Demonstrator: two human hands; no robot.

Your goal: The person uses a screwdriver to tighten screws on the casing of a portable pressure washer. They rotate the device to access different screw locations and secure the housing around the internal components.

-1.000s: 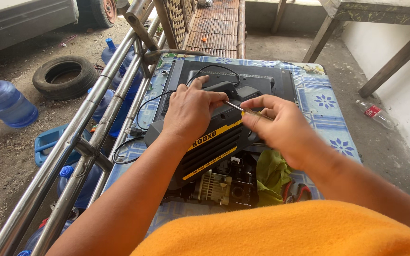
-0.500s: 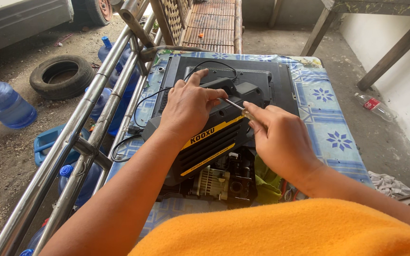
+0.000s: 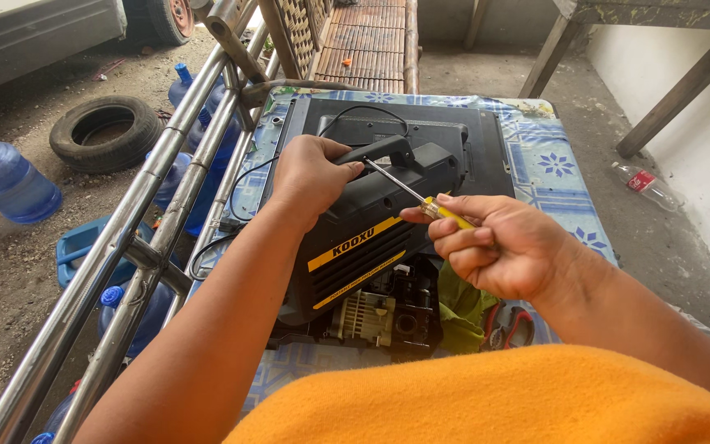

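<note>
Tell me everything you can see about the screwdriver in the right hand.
The screwdriver has a thin bare metal shaft and a yellow handle that looks like plastic. The right hand pinches the handle between its fingertips, which hide most of it. It lies slanted, its tip pointing up and left to the black handle on the machine cover, next to the left hand.

Patterned table [image 3: 564,168] under black panel [image 3: 486,148]

Left hand [image 3: 310,177] curled, palm down; right hand [image 3: 499,247] closed, fingers pinching, both forearms extended.

Daylit dirt yard [image 3: 10,271], white wall [image 3: 700,148]
</note>
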